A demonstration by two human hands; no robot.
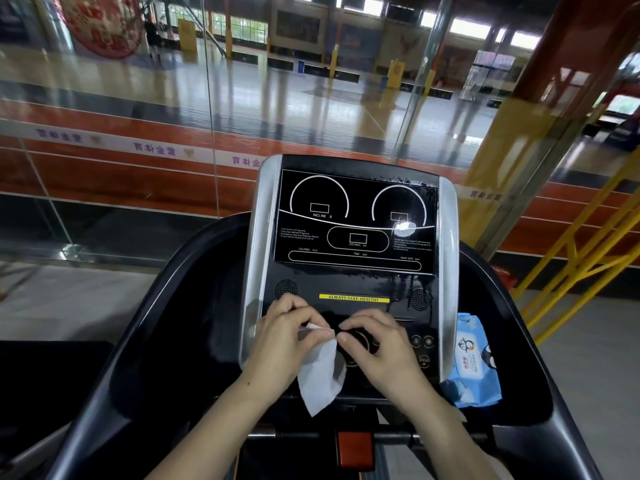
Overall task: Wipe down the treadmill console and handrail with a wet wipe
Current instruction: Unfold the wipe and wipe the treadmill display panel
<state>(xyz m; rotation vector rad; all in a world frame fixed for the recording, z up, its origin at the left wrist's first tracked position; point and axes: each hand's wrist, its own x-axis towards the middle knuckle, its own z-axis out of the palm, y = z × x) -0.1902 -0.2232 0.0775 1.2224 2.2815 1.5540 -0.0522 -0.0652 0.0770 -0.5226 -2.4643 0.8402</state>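
The treadmill console [353,220] stands ahead of me, black with silver side trim, and wet streaks show along its top right edge and below the display. My left hand [284,337] pinches a white wet wipe [320,375] that hangs down over the lower button panel. My right hand [377,344] is close beside it, fingers curled, its thumb and fingertips meeting the wipe's upper edge. The black handrail [117,368] curves around both sides of the console.
A blue pack of wet wipes [472,365] lies in the right tray beside the console. A red safety key block [355,448] sits on the crossbar below. Glass panels stand in front, and yellow railings [581,258] rise at the right.
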